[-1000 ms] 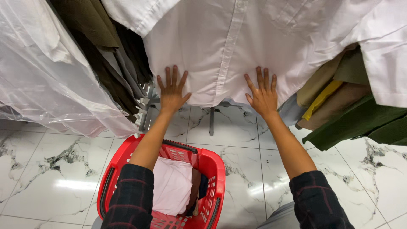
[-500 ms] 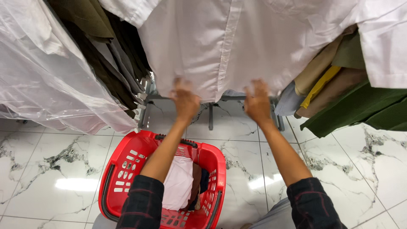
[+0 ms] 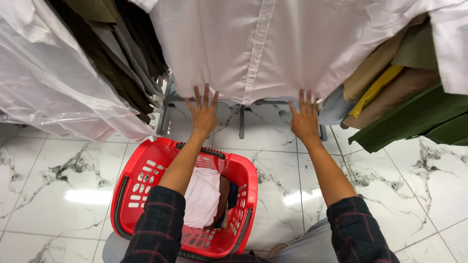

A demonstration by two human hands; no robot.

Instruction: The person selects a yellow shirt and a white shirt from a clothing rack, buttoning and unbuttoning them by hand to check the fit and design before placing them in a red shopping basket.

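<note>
A pale pink button-front shirt (image 3: 273,46) hangs from above and fills the top middle of the view. My left hand (image 3: 203,114) is flat and spread, fingertips at the shirt's bottom hem on the left. My right hand (image 3: 305,119) is also spread, fingertips touching the hem on the right. Neither hand grips anything. Below my left forearm stands a red plastic laundry basket (image 3: 141,180) on the floor, holding a white garment (image 3: 202,197) and a brown one.
Clothes in clear plastic covers (image 3: 53,83) hang at the left, dark garments (image 3: 122,63) beside them. Tan, yellow and green garments (image 3: 414,107) hang at the right. Metal rack legs (image 3: 241,122) stand behind the hem. The floor is white marble tile (image 3: 414,195).
Both hands slid down the shirt front from its lower part to the hem, fingers spread again after looking blurred half a second ago. The view shifted slightly downward.
</note>
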